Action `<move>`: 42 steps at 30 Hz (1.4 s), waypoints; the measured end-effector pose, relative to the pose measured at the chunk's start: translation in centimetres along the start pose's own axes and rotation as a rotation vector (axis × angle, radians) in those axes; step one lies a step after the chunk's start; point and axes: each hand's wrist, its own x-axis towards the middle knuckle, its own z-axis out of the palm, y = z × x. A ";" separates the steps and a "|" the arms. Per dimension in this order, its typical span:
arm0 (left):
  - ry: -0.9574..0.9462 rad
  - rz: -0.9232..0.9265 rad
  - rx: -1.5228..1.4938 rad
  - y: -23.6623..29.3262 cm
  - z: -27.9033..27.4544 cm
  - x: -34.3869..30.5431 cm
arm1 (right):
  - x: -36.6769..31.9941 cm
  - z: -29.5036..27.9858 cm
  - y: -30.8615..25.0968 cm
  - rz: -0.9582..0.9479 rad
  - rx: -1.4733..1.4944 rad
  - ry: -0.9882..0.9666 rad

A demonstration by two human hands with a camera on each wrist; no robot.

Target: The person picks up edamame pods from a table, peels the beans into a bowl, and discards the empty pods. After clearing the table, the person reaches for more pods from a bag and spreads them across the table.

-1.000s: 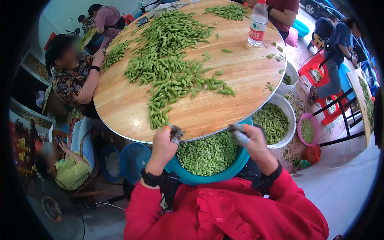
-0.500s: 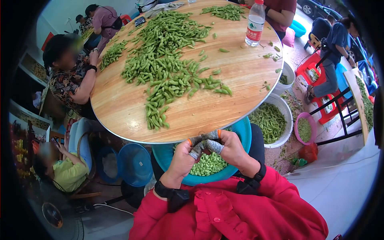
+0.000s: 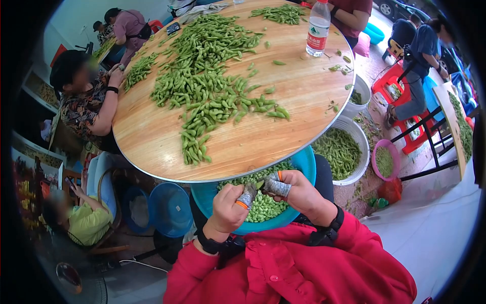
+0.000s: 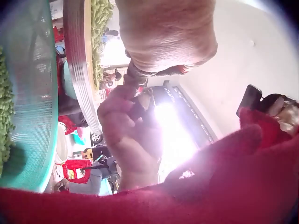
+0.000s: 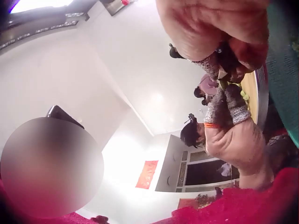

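In the head view my left hand (image 3: 229, 206) and right hand (image 3: 302, 193) meet just past the table's near edge, over a teal basin (image 3: 310, 169) of shelled green beans (image 3: 263, 206). Grey finger covers (image 3: 277, 185) wrap some of the digits, with orange bands. Between the fingertips sits a green bean pod (image 3: 259, 185), pinched from both sides. The right wrist view shows the left hand's covered fingers (image 5: 216, 108) pointed up at the right hand (image 5: 212, 28), a bit of green between them. Glare and the near hand hide the pod in the left wrist view.
A long heap of pods (image 3: 202, 76) covers part of the round wooden table (image 3: 253, 142). A water bottle (image 3: 318, 30) stands at its right. White buckets (image 3: 362, 167), a pink basin (image 3: 374, 162) and blue tubs (image 3: 169, 207) surround it. Other people sit around.
My hands were apart at the table's edge, then came together over the basin. The left hand has since turned, and a pod now shows between the fingertips. The head view has shifted slightly.
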 end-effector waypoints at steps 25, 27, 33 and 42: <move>-0.167 0.161 0.058 0.0 -0.1 0.1 | 0.9 -0.7 2.0 0.005 0.161 -0.032; -0.129 0.170 0.057 0.1 0.1 0.2 | 0.8 -0.4 1.8 0.015 0.191 -0.005; -0.174 0.185 0.039 -0.1 -0.1 0.3 | 0.0 -0.6 0.9 0.109 0.235 0.012; -0.218 0.217 0.056 -0.1 0.2 0.2 | 0.4 -0.7 1.5 0.075 0.185 0.036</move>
